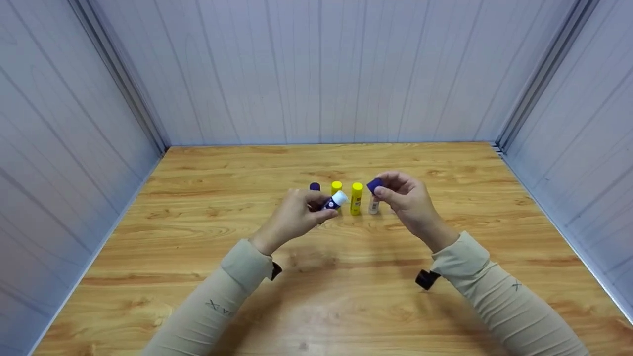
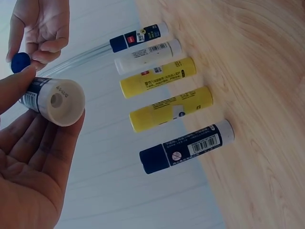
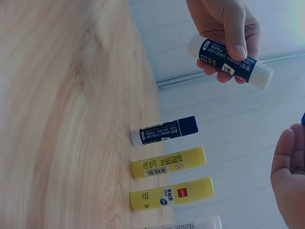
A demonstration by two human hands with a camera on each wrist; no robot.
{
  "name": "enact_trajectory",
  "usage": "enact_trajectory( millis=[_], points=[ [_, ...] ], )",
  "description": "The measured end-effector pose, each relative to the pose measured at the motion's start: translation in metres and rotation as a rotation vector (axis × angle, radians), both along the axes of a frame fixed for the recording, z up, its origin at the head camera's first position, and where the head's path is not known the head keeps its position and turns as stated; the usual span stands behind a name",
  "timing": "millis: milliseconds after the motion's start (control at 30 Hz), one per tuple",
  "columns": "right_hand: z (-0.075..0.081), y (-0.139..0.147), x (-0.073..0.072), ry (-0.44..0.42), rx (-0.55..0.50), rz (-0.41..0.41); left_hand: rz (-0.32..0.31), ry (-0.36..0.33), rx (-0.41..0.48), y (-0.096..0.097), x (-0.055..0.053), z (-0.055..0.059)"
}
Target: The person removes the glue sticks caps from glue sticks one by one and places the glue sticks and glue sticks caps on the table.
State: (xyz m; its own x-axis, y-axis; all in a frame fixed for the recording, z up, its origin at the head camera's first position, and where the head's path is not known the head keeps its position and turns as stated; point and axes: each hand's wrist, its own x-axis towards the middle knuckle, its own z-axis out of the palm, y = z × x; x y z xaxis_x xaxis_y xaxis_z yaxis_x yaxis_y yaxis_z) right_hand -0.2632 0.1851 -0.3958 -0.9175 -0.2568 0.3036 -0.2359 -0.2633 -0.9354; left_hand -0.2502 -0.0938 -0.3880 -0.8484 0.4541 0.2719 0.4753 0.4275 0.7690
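Note:
My left hand (image 1: 296,212) grips a dark blue glue stick (image 3: 226,59), tilted and held above the table. Its cap is off, and a white end shows at the top. The dark blue cap (image 1: 375,185) is pinched between the thumb and fingers of my right hand (image 1: 408,200), a short way to the right of the glue stick. Behind both hands stands a row of upright glue sticks: a dark blue one (image 2: 190,145), two yellow ones (image 2: 171,109), a white one (image 2: 147,57) and another dark blue one (image 2: 138,37). My right hand hides that last one in the head view.
The wood-grain table (image 1: 316,296) has pale panel walls (image 1: 316,74) at its back and sides. The standing glue sticks are spaced closely, just beyond the hands. A small black device (image 1: 426,279) is at the right wrist.

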Motion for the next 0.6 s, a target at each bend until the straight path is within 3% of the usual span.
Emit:
enact_trajectory(
  millis=[200,600],
  points=[
    [-0.003,0.001,0.002,0.059,0.147,-0.049,0.043,-0.045,0.079,-0.003,0.000,-0.002],
    [-0.011,0.001,0.010,0.231,0.449,0.070,0.062,-0.123,0.160,-0.008,0.000,-0.005]
  ],
)
